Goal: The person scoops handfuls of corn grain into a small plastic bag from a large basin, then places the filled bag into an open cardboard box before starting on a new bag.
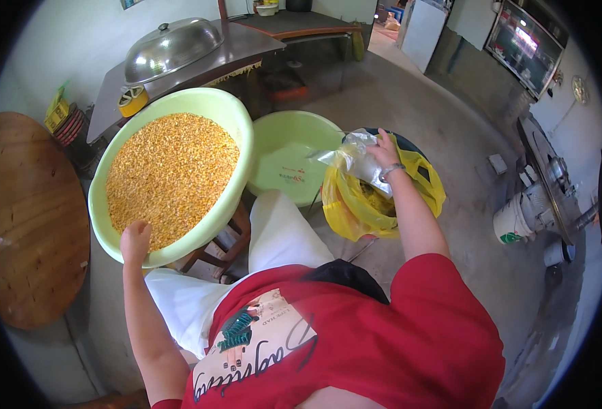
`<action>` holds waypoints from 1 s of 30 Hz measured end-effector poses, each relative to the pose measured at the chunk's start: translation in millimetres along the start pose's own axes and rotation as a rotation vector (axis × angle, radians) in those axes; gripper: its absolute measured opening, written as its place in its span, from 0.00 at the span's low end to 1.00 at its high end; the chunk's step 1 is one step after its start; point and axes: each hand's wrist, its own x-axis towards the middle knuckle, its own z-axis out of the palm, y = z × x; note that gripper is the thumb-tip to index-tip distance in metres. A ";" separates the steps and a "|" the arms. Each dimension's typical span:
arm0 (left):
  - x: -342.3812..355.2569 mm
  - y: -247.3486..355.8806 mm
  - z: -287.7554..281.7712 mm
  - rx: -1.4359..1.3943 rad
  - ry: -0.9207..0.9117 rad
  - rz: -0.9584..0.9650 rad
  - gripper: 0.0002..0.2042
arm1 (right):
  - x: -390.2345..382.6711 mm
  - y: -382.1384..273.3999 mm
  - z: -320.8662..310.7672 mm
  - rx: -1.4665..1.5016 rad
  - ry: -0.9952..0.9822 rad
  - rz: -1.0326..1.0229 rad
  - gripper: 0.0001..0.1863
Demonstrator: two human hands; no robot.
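Observation:
A large pale green basin (243, 146) full of yellow corn kernels (171, 170) rests tilted on a wooden stool to my left. My left hand (136, 242) is over its near rim at the edge of the corn, fingers drawn together; what they hold, if anything, is hidden. On the right, my right hand (384, 153) grips a crumpled clear plastic bag (361, 158). That bag is above a yellow plastic bag (345, 208) lining a dark round bin, whose contents are mostly covered. Between the two stands a second green basin (273, 153) with printing on its bottom.
A dark table (253, 44) at the back left bears a domed metal lid (171, 51) and a yellow tape roll (132, 101). A round wooden board (32, 218) leans at far left. Along the right wall stand a counter (549, 177) and a white bucket (512, 219).

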 end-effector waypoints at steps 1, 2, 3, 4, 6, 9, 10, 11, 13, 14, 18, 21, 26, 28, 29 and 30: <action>0.6 2.3 0.9 -0.014 0.001 0.004 0.10 | 0.1 8.6 -12.6 -0.033 -0.059 -0.036 0.44; 0.9 1.8 1.4 -0.009 -0.004 0.006 0.11 | -2.1 16.1 -19.9 -0.065 -0.121 -0.069 0.45; -1.3 -3.2 -0.3 0.003 -0.007 -0.002 0.11 | -15.1 9.1 -17.6 -0.431 -0.143 -0.048 0.47; -4.0 -7.3 -2.2 0.015 -0.009 -0.011 0.11 | -29.5 1.2 -16.0 -0.797 -0.177 -0.037 0.48; -4.9 -6.7 -2.1 0.026 -0.006 -0.022 0.11 | -60.8 -12.0 -8.3 -1.199 -0.159 -0.035 0.50; -1.7 -1.0 0.1 0.063 -0.013 -0.036 0.11 | -77.0 -1.2 -5.9 -1.365 -0.117 -0.011 0.46; 0.2 0.7 0.5 0.081 -0.017 -0.040 0.11 | -75.5 9.5 -6.4 -1.409 -0.071 -0.043 0.45; 1.2 -0.9 1.2 0.083 -0.015 -0.036 0.11 | -71.8 18.3 -6.5 -1.374 -0.021 -0.097 0.38; 3.1 -3.7 3.3 0.081 -0.014 -0.026 0.10 | -57.7 42.7 -9.6 -1.339 0.065 -0.188 0.35; 1.8 -3.5 2.9 0.068 -0.013 -0.021 0.10 | -52.7 49.1 -9.2 -1.325 0.105 -0.235 0.33; -1.4 -4.2 0.9 0.024 0.000 -0.010 0.10 | -37.6 62.1 -4.8 -1.064 0.203 -0.301 0.17; -2.6 -7.7 0.5 0.011 0.016 -0.001 0.10 | -15.0 52.5 -10.6 -0.835 0.121 -0.186 0.13; 6.7 -1.4 10.4 -0.002 0.016 0.026 0.10 | 16.6 71.9 -32.0 -0.351 0.066 -0.206 0.09; -2.2 -11.1 1.2 0.020 0.025 -0.011 0.10 | -6.4 33.7 -6.1 -0.094 -0.024 -0.012 0.10; -4.6 -13.5 -1.6 0.022 0.028 -0.016 0.10 | -22.6 7.8 2.5 0.027 -0.060 0.084 0.11; -2.1 -11.7 1.2 0.015 0.026 -0.007 0.10 | -30.3 -4.1 3.0 0.041 -0.035 0.069 0.12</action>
